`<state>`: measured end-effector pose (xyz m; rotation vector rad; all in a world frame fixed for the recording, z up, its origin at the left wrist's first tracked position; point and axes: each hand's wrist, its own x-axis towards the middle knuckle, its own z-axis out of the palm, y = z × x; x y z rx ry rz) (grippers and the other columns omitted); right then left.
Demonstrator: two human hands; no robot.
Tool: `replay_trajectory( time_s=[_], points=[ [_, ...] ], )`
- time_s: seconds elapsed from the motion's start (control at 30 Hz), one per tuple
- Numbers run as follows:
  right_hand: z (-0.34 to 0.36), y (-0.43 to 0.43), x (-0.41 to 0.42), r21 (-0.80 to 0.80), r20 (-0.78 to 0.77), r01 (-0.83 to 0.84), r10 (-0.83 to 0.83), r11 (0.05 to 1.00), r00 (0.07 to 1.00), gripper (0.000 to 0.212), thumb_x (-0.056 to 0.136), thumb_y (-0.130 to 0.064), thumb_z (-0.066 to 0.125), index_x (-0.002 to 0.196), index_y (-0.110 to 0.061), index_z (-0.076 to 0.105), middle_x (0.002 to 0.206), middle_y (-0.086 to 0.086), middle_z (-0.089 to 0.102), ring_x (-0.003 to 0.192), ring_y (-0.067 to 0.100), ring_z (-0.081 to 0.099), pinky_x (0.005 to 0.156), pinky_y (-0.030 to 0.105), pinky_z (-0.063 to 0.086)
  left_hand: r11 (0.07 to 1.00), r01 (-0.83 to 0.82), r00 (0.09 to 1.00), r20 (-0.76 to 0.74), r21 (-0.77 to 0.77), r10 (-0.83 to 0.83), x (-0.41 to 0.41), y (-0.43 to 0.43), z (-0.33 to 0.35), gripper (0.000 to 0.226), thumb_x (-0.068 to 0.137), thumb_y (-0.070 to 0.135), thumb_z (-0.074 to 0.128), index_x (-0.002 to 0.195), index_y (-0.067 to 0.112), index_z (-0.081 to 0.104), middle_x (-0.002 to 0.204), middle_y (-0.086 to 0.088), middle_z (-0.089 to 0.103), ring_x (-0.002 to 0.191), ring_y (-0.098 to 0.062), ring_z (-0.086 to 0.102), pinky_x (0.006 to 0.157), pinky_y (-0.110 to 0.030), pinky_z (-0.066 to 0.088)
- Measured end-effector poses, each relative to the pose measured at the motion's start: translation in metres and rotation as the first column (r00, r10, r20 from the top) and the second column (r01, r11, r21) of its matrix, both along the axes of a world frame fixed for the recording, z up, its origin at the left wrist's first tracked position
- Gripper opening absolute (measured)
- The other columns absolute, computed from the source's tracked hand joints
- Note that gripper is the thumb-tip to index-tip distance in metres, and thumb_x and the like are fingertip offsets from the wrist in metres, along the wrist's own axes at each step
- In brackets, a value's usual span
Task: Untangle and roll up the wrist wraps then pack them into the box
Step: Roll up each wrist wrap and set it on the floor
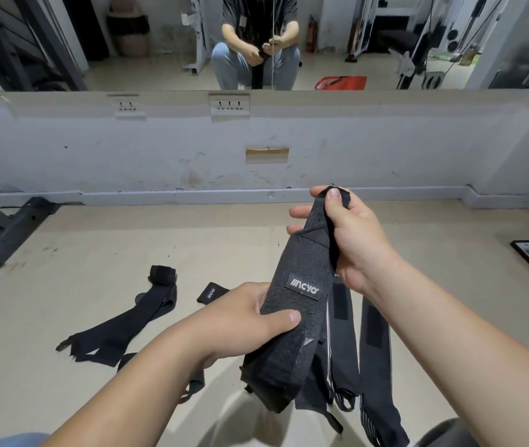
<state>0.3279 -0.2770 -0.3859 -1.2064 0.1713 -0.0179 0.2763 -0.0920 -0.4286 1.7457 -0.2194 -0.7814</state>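
Wrist wrap, black with a small white-lettered label, is held up slantwise above a pale floor — its far end high, its near end drooping toward the viewer. Right grip (a bare hand) pinches the narrow far end, thumb pressed on the loop. Left grip is curled round the wider middle, thumb on top. More black wraps hang or lie just beneath. Whether they are caught on the held one cannot be told. A loose wrap lies flat on the floor to the left, well apart. To do this step well, by my judgement: draw the held wrap free slowly, keep it flat and untwisted, then roll it tightly from one end — edges aligned. No box shows near the hands.
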Motion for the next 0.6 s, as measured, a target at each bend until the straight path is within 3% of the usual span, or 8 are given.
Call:
replay_trajectory(
  time_s=[0.17,0.2,0.27,0.3,0.33,0.43,0.53,0.6],
  points=[
    [0.001,-0.009,0.008,0.093,-0.07,-0.045,0.052,0.995,0.996,0.047,0.109,-0.052,0.042,0.13,-0.014,0.06,0.112,0.007,0.08,0.097,0.024,0.079,0.075,0.038,0.064,0.996,-0.081,0.992,0.096,-0.039,0.084,0.0,-0.001,0.002,0.017,0.109,0.017,0.055,0.118,0.019,0.07,0.113,0.002,0.08,0.108,-0.015,0.076,0.095,-0.034,0.06],
    [0.002,-0.01,0.008,0.106,-0.076,-0.094,0.102,0.99,0.992,0.054,0.106,-0.058,0.043,0.128,-0.013,0.065,0.114,0.007,0.079,0.099,0.023,0.078,0.081,0.039,0.064,0.99,-0.123,0.984,0.125,-0.063,0.13,0.0,-0.002,0.004,0.017,0.109,0.017,0.055,0.117,0.02,0.07,0.111,0.003,0.08,0.106,-0.014,0.076,0.09,-0.03,0.06],
    [0.001,-0.01,0.004,0.094,-0.097,-0.262,0.271,0.96,0.958,0.059,0.103,-0.062,0.043,0.102,-0.016,0.079,0.103,0.004,0.079,0.096,0.02,0.076,0.096,0.039,0.06,0.971,-0.198,0.96,0.173,-0.131,0.219,0.002,-0.004,0.007,0.017,0.109,0.017,0.055,0.117,0.021,0.069,0.109,0.003,0.081,0.103,-0.012,0.077,0.084,-0.025,0.06],
    [-0.003,-0.007,-0.001,0.065,-0.121,-0.366,0.372,0.928,0.921,0.057,0.102,-0.061,0.047,0.092,-0.018,0.082,0.101,0.005,0.079,0.098,0.02,0.075,0.105,0.041,0.055,0.96,-0.224,0.947,0.195,-0.165,0.255,0.003,-0.005,0.009,0.017,0.109,0.017,0.055,0.118,0.022,0.069,0.11,0.003,0.081,0.103,-0.013,0.077,0.085,-0.027,0.061],
    [-0.009,-0.004,-0.006,0.04,-0.159,-0.482,0.482,0.875,0.862,0.05,0.098,-0.058,0.055,0.094,-0.017,0.084,0.109,0.009,0.079,0.107,0.024,0.074,0.113,0.046,0.05,0.949,-0.247,0.932,0.219,-0.196,0.288,0.004,-0.005,0.011,0.018,0.109,0.016,0.056,0.12,0.022,0.068,0.11,0.002,0.081,0.104,-0.014,0.077,0.086,-0.03,0.061],
    [-0.026,0.009,-0.021,-0.054,-0.256,-0.715,0.683,0.697,0.684,0.045,0.086,-0.048,0.074,0.119,-0.017,0.076,0.129,0.014,0.073,0.124,0.03,0.068,0.116,0.054,0.045,0.898,-0.344,0.879,0.243,-0.274,0.41,0.008,-0.005,0.017,0.015,0.107,0.015,0.058,0.116,0.018,0.07,0.106,0.001,0.081,0.1,-0.014,0.077,0.084,-0.029,0.062],
    [-0.027,0.02,-0.024,-0.069,-0.216,-0.621,0.596,0.781,0.773,0.041,0.098,-0.047,0.058,0.123,-0.016,0.07,0.122,0.01,0.076,0.116,0.025,0.073,0.104,0.043,0.056,0.852,-0.442,0.852,0.165,-0.281,0.497,0.011,-0.003,0.014,0.015,0.106,0.023,0.062,0.115,0.016,0.071,0.104,0.0,0.081,0.094,-0.016,0.078,0.071,-0.029,0.061],
    [-0.027,0.022,-0.019,-0.032,-0.177,-0.502,0.49,0.864,0.854,0.048,0.107,-0.047,0.047,0.131,-0.011,0.066,0.127,0.014,0.074,0.12,0.031,0.071,0.103,0.045,0.057,0.831,-0.471,0.869,0.004,-0.296,0.495,0.013,0.0,0.008,0.022,0.104,0.027,0.065,0.116,0.01,0.068,0.102,-0.007,0.081,0.085,-0.02,0.077,0.064,-0.032,0.056]
  ],
)
